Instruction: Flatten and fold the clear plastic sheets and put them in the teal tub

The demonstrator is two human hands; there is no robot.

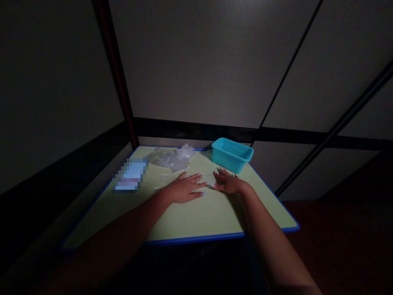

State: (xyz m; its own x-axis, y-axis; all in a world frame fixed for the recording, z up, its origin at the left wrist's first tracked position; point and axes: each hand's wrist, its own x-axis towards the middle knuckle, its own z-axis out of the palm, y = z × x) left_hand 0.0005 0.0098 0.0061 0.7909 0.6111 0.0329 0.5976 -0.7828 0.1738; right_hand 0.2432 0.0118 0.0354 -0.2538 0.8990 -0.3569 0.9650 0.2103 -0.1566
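Observation:
My left hand [184, 188] lies flat on the pale green table [190, 221], palm down with the fingers stretched out toward the right. My right hand [227, 182] lies flat beside it, fingers spread and pointing left, its fingertips almost meeting those of the left hand. Neither hand holds anything. A small clear plastic piece [208, 180] seems to lie between the fingertips, too faint to make out. A turquoise plastic tub [232, 154] stands just beyond my right hand.
A heap of clear plastic bags [173, 157] lies at the table's far edge, left of the tub. A blurred flat object [131, 175] lies at the table's left. The table has a blue rim. Grey panel walls close in behind; the room is dim.

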